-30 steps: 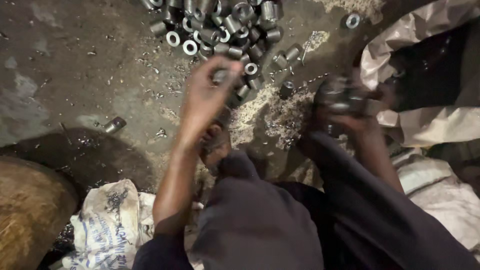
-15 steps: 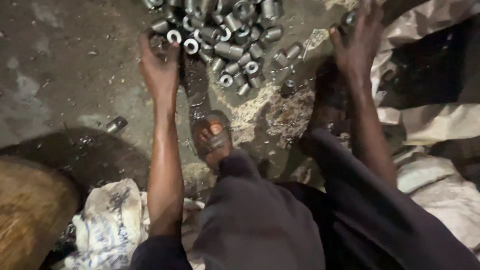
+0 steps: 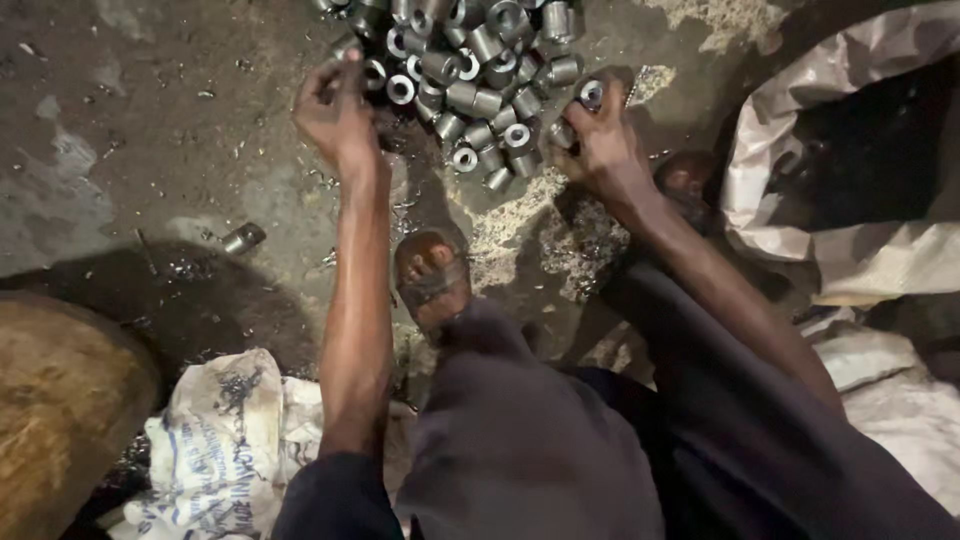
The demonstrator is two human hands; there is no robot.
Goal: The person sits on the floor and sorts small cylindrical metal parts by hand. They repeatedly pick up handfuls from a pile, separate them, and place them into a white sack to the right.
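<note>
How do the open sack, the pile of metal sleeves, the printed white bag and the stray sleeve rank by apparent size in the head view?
1. Open sack, cut off by the frame edge.
2. Pile of metal sleeves and printed white bag: they look alike, and both are cropped or covered, so unranked.
3. Stray sleeve, clearly smallest.

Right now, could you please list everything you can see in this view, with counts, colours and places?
Metal sleeves: dozens, grey, heaped on floor at top centre.
Stray sleeve: one, grey, floor at left.
Metal shavings: pale scatter below the heap.
Open sack: one, whitish, right.
Printed sack: one, white, crumpled, bottom left.
Brown rounded thing: one, bottom left.
Sandalled foot: centre.
Left hand: at heap's left edge, grasping a sleeve.
Right hand: at heap's right edge, holding a sleeve.
</note>
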